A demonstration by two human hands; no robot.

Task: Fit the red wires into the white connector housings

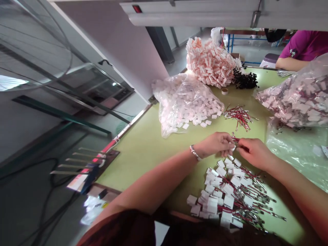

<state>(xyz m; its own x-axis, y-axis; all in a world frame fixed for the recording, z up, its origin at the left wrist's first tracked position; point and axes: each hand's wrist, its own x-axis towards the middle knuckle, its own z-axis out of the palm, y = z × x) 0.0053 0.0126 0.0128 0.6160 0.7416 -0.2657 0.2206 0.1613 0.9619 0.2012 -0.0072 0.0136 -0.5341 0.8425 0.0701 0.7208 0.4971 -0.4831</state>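
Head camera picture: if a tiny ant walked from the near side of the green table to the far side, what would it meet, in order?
Heap of white pieces with red wires → left hand and right hand, side by side → loose bunch of red wires → small round ring.

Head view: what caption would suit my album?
Left hand pinches a white connector housing, right hand grips red wires, beside piled white-ended leads on a green tabletop.

L hand (220, 143) w/ wht connector (233, 147), R hand (253, 152) w/ red wires (235, 139), wired pile (237, 181) on grn table (143, 147)
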